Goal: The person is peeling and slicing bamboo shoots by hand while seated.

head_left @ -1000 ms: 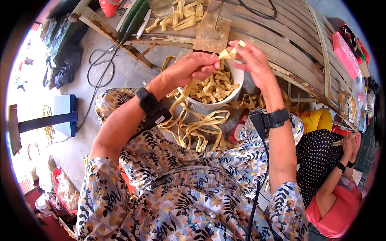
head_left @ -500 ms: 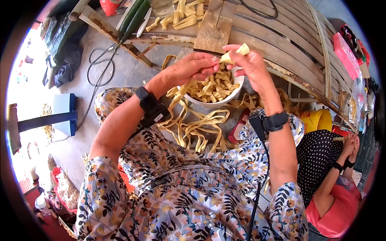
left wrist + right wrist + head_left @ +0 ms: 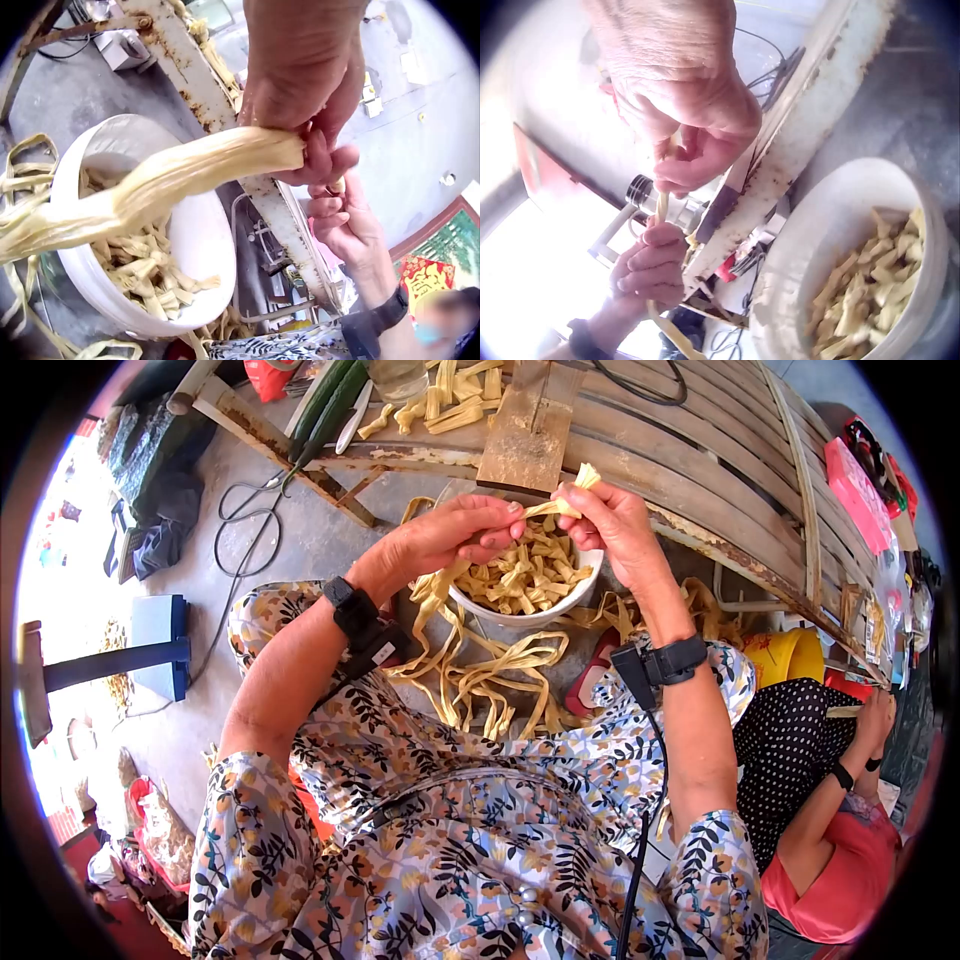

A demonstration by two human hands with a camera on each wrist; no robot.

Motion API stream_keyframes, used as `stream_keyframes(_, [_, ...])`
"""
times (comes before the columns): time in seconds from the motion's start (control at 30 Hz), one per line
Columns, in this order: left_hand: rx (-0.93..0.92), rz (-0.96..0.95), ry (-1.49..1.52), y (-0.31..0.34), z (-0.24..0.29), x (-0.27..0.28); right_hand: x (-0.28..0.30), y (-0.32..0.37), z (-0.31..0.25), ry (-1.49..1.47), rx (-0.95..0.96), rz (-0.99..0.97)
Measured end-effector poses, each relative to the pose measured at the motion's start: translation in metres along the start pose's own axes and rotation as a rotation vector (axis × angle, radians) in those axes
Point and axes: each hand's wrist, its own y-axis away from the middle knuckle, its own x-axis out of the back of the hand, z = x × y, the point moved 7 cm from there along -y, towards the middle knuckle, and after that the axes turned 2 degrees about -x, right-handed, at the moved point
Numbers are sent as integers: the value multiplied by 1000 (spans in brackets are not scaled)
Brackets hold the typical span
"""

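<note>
A pale yellow folded piece [image 3: 586, 477] sticks up from the right hand [image 3: 622, 530], which pinches it between thumb and fingers. A thin stretch of strip [image 3: 541, 510] runs from it to the left hand [image 3: 445, 540], whose thumb and fingertips pinch it. In the left wrist view a long wide strip [image 3: 187, 169] trails from the left hand [image 3: 300, 82] across a white bucket [image 3: 75, 187]. Many knotted yellow pieces [image 3: 525, 575] fill the lower part of that bucket, below both hands. The right wrist view shows the right hand [image 3: 682, 97] gripping the piece, mostly hidden by its fingers.
A slatted bench [image 3: 650, 460] stands beyond the bucket, carrying a wooden board [image 3: 528, 435], yellow pieces [image 3: 460, 415] and long green vegetables [image 3: 328, 405]. Loose strips [image 3: 490, 670] lie on the floor. A yellow bucket [image 3: 785, 657] and a seated person [image 3: 840, 860] are at the right.
Both hands have moved slightly left and lower. The right fingers have closed round the folded piece, and a narrow stretch of strip now shows between the hands.
</note>
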Motion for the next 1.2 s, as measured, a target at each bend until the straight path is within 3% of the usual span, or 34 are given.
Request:
stream_keyframes(0.07, [-35,56,-187,2,6,-1,4,3,-6,192,-6,131])
stream_keyframes(0.2, [-231,177,-601,-3,28,-7,6,-2,-6,366,137,119])
stream_keyframes(0.3, [-178,203,-554,-8,25,0,5,-1,-15,355,241,177])
stream_keyframes(0.5, [-239,255,-554,-6,30,-3,7,9,-37,291,397,273])
stream_keyframes(0.6, [-270,294,-586,-4,33,-3,5,8,-39,305,395,246])
stream_keyframes(0.7, [-292,315,-615,-6,33,1,5,4,-30,242,193,168])
stream_keyframes(0.87, [-323,380,-663,-4,37,7,-7,-4,-14,141,81,19])
stream_keyframes(0.93, [-304,371,-667,-5,40,9,-7,-9,-12,77,108,-10])
stream_keyframes(1.1, [-327,335,-819,-6,80,25,9,-29,-39,-10,201,142])
stream_keyframes(1.2, [-420,441,-793,-14,106,45,21,-47,-60,-71,322,214])
